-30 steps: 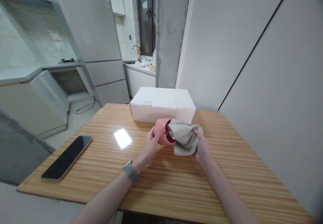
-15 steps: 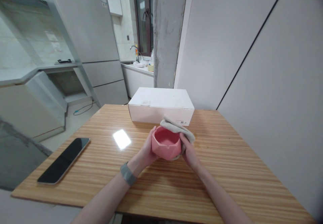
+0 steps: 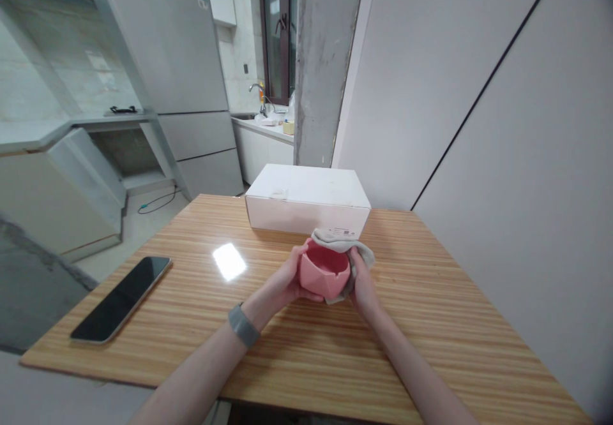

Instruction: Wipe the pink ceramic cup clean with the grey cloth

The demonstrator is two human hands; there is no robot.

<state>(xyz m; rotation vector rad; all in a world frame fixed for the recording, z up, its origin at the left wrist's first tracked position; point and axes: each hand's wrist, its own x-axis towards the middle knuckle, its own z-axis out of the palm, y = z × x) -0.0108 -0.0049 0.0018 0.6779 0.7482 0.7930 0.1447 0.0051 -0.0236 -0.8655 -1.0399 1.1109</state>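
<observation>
A pink faceted ashtray [image 3: 324,278] with a notched rim is held up over the wooden table, its hollow tilted toward me. My left hand [image 3: 290,279] grips it from the left, thumb at the rim and fingers beneath. On the other side my right hand [image 3: 363,281] is closed on a light grey cloth [image 3: 341,242], pressing it against the ashtray's right wall. The cloth drapes behind the far rim, and a fold hangs below the ashtray. Some of the right fingers are hidden behind cloth and ashtray.
Behind the hands a white box [image 3: 307,200] stands at the table's far edge. A black phone [image 3: 122,300] lies at the left on the wood-grain table [image 3: 191,323]. A pale wall [image 3: 460,80] rises on the right; a fridge [image 3: 163,48] stands beyond the table.
Both hands have shifted slightly right with the ashtray, which has turned so its front notch now sits further right. The cloth has moved along and lies closer over the far rim.
</observation>
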